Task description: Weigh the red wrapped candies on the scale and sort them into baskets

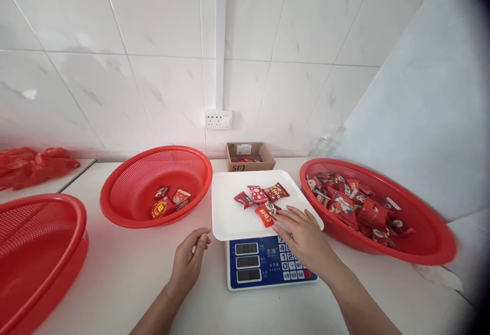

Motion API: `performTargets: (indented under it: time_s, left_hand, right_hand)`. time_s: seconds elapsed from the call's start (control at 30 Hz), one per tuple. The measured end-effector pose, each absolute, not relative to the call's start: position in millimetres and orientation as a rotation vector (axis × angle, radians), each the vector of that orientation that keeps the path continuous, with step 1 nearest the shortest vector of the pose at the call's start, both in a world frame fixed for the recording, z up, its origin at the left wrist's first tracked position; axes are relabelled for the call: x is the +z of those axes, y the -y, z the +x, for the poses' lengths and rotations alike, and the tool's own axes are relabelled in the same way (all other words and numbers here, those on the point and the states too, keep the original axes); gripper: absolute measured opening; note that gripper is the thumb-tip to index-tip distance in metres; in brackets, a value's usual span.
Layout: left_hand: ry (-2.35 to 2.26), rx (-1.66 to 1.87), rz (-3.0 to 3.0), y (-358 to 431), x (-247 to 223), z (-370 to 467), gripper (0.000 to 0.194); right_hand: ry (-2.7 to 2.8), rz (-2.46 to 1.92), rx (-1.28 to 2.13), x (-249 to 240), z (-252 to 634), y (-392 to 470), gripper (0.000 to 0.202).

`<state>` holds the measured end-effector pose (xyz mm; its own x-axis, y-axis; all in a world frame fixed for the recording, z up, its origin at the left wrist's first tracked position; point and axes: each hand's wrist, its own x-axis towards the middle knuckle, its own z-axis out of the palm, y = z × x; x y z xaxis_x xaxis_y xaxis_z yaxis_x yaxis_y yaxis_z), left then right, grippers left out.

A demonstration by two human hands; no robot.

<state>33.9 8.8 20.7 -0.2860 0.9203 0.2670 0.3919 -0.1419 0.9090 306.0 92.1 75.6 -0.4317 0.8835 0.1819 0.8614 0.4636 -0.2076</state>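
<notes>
Several small red wrapped snack packets lie in a loose cluster on the white pan of a digital scale. My right hand reaches over the pan's front right part, fingers spread, fingertips at a brown-and-white packet partly hidden beneath them. An orange-red packet lies just left of these fingertips. Left of the scale, my left hand hovers by the pan's front left corner with fingers curled in and thumb against them; nothing shows in it. The scale's blue panel has three displays, and my right hand covers some keys.
A red perforated basket on the left holds several packets. Another basket on the right holds many more. A cardboard box with packets stands behind the scale. At far left are a third red basket and red plastic bags.
</notes>
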Motion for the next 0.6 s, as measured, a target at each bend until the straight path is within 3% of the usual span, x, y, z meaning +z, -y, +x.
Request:
performTargets:
  time_s: [0.33, 0.6]
  left_hand:
    - [-1.654, 1.427, 1.481, -8.8, 24.1, 34.2, 0.032]
    - [-1.661, 1.434, 1.478, -8.4, 21.5, 33.6, 0.032]
  right_hand:
    - [2.421, -1.468, 0.113, 81.2, 304.8, -89.4, 0.047]
    - [2.646, -1.253, 0.16, 91.9, 255.2, -91.4, 0.054]
